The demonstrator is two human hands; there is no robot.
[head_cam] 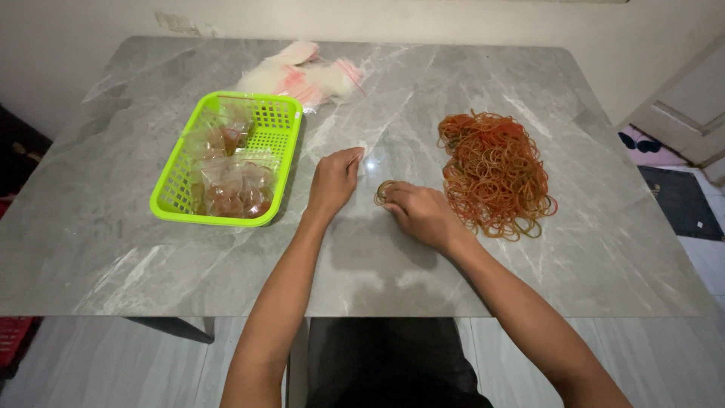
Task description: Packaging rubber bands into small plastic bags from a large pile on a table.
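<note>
R hand (420, 214) lies knuckles-up on the table (393, 279), fingers curled & pinching a small bundle of rubber bands (384, 192) at the fingertips, bundle touching the tabletop near centre. L hand (333, 180) just beside it, fingers bent down w/ tips on the table by a clear bag (368, 157); can't tell if it grips the bag. Big band pile (495, 174) just R of the R hand. Green basket (281, 113) w/ filled bags to the L; spare bags (302, 74) behind it.

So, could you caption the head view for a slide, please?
Right hand gathers rubber bands; left hand rests beside green basket.
</note>
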